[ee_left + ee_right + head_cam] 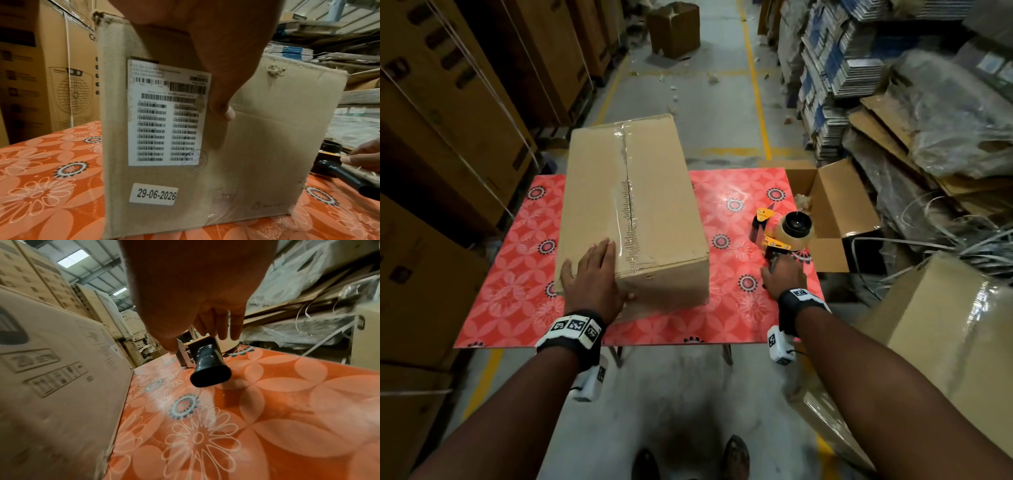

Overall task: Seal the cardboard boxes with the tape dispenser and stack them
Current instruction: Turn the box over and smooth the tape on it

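A long cardboard box [630, 205] lies on the red floral table [729, 315], with clear tape running along its top seam. My left hand [599, 274] rests flat on the box's near left top corner. Its thumb [222, 97] lies down the near face beside a white barcode label [164, 113]. The yellow tape dispenser [787, 229] sits on the table to the right of the box. My right hand [782, 270] is over its black handle [207, 369], with straight fingers [224, 327] touching the frame and the handle not wrapped.
An open empty box [835, 219] stands just past the table's right edge. A large taped box [945, 325] is on the floor at lower right. Tall stacked cartons [448, 120] line the left. Flattened cardboard and strapping [945, 154] are piled on the right.
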{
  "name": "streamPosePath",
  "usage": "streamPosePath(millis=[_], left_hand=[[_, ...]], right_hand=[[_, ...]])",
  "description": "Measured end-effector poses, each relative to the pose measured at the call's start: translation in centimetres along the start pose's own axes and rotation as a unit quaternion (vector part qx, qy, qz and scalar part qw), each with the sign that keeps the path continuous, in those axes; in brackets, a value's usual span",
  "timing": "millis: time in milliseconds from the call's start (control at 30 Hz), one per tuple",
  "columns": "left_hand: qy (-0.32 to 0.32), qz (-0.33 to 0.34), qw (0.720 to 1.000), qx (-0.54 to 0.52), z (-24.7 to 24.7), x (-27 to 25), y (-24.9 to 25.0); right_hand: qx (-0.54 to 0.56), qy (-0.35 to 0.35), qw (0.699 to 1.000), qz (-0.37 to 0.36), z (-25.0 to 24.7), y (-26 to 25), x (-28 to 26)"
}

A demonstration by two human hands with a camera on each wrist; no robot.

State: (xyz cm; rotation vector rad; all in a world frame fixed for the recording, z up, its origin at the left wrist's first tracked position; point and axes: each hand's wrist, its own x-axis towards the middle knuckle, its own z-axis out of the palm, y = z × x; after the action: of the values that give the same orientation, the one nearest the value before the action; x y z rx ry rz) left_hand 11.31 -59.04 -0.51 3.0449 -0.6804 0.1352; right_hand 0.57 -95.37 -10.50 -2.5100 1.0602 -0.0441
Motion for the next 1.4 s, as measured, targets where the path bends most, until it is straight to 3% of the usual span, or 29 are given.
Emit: streamPosePath(millis=[367,733,900,1233,1333,1400], left_hand=[[0.002,-0.009,1.0,0.013,0.0,0.0,0.3],[0.005,-0.004,1.0,0.017,-0.1,-0.1,0.4],[0.012,0.0,1.0,0.015,0.0,-0.1,0.3],[-0.018,0.017,0.999,-0.022,-0.6,-0.1,-0.1],[-0.077,0.05,0.995,-0.034,-1.2,0.1,-1.1],[-0.091,0.072,0.989,-0.096,-1.9,0.0,-1.9]], right_hand=[[0.133,-0.06,0.978,0.149,3.1,0.1,3.3],[0.201,-0.051,0.962,0.179,2.3,0.3,2.8],[0.236,-0.039,0.962,0.133,1.6,-1.3,0.4],[0.34,0.136,0.93,-0.044,-7.1,-7.3,-4.9],[0.389,0.103,0.912,-0.077,-8.8,-9.6,-7.1],[0.42,0.071,0.9,-0.091,-9.7,-11.5,-8.7]])
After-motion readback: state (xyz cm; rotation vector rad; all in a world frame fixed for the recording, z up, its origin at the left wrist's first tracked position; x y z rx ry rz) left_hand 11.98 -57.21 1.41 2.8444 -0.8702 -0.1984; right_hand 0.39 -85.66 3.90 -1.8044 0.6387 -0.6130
